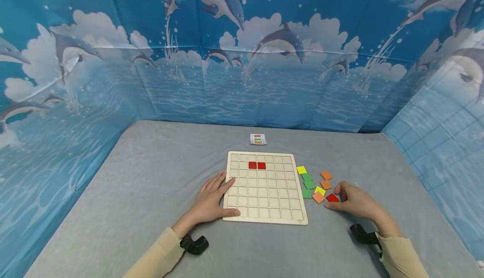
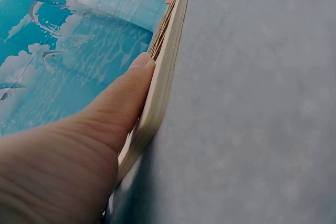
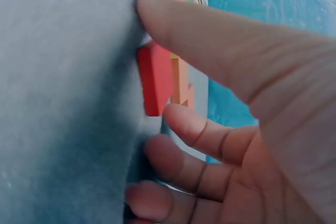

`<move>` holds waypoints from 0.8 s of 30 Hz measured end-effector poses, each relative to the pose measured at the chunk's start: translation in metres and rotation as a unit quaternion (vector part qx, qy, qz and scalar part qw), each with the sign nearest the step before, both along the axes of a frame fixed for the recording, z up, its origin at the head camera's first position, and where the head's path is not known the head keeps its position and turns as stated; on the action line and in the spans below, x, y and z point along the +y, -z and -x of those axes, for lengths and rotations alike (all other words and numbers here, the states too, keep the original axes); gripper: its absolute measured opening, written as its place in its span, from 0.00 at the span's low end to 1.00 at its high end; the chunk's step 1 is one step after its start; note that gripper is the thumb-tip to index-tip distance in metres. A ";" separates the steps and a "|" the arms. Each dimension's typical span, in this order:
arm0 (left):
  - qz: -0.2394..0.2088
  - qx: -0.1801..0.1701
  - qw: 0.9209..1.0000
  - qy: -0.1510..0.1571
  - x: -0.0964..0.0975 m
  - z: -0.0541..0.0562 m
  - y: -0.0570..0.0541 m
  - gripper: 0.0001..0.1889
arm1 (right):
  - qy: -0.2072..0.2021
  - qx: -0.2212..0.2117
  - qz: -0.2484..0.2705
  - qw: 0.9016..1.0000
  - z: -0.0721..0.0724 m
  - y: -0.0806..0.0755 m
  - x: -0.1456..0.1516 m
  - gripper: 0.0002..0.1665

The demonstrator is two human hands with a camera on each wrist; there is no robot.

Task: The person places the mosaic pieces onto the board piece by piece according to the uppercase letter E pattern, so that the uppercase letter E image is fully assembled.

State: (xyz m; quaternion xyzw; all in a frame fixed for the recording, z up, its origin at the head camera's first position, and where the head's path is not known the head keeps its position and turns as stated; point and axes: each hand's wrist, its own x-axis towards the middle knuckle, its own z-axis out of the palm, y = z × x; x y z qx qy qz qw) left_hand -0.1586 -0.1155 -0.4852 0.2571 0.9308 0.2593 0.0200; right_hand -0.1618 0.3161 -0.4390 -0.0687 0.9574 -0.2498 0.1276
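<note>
My left hand (image 1: pixel 208 200) rests at the left side of a wooden grid board (image 1: pixel 264 220), with its fingers spread and fairly straight. Its thumb (image 2: pixel 118 100) lies along the board's front edge in the left wrist view. Two red square tiles (image 1: pixel 252 165) sit side by side in a row near the board's top. To the right of the board, my right hand (image 1: pixel 355 200) reaches down around a loose red tile (image 3: pixel 156 80). Thumb and index finger are on opposite sides of this tile; whether they touch it is unclear. The other fingers are loosely bent.
Green tiles (image 1: pixel 308 184), yellow tiles (image 1: pixel 301 169) and orange tiles (image 1: pixel 326 175) lie scattered between the board and my right hand. Beyond the board is a small printed pattern card (image 1: pixel 258 139). A dolphin-print curtain (image 1: pixel 242 89) surrounds the grey cloth-covered table (image 1: pixel 170 160).
</note>
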 end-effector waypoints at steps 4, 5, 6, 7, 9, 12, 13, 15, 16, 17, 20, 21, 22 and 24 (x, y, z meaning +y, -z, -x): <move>0.002 -0.002 1.000 -0.001 0.000 -0.001 0.000 0.50 | 0.020 -0.016 -0.006 1.000 0.000 0.004 0.001 0.32; 0.002 -0.003 1.000 -0.002 0.001 -0.001 0.000 0.50 | 0.022 -0.017 -0.005 1.000 0.000 0.005 0.002 0.31; 0.002 -0.003 1.000 -0.002 0.001 -0.001 0.000 0.50 | 0.024 -0.017 -0.004 1.000 0.000 0.006 0.002 0.31; 0.002 -0.002 1.000 -0.002 0.001 -0.001 0.000 0.50 | 0.025 -0.016 -0.002 1.000 0.000 0.006 0.002 0.30; 0.001 -0.003 1.000 -0.002 0.001 -0.001 0.000 0.50 | 0.026 -0.012 0.003 1.000 0.000 0.007 0.003 0.29; 0.002 -0.003 1.000 -0.002 0.000 0.000 0.000 0.50 | 0.024 -0.007 0.007 1.000 0.000 0.007 0.004 0.27; 0.002 -0.002 1.000 -0.002 0.000 0.000 0.000 0.50 | 0.023 -0.005 0.008 1.000 -0.001 0.007 0.004 0.26; 0.003 0.000 1.000 -0.002 0.000 0.000 0.000 0.50 | 0.019 -0.001 0.010 1.000 -0.001 0.007 0.004 0.25; 0.003 0.000 1.000 -0.002 0.000 0.000 0.001 0.50 | 0.017 0.001 0.009 1.000 -0.001 0.006 0.004 0.25; 0.002 0.001 1.000 -0.002 0.000 0.000 0.001 0.50 | 0.016 0.003 0.009 1.000 -0.001 0.006 0.003 0.24; 0.000 -0.001 1.000 -0.002 0.000 0.001 0.001 0.50 | 0.015 0.008 0.004 1.000 -0.001 0.005 0.002 0.23; 0.000 -0.002 1.000 -0.002 0.000 0.001 0.002 0.50 | 0.015 0.009 0.002 1.000 -0.002 0.004 0.002 0.23; 0.000 -0.003 1.000 -0.002 0.000 0.001 0.002 0.50 | 0.016 0.011 0.001 1.000 -0.002 0.004 0.002 0.23; 0.001 -0.002 1.000 -0.002 0.000 0.001 0.002 0.50 | 0.018 0.014 0.003 1.000 -0.002 0.003 0.001 0.22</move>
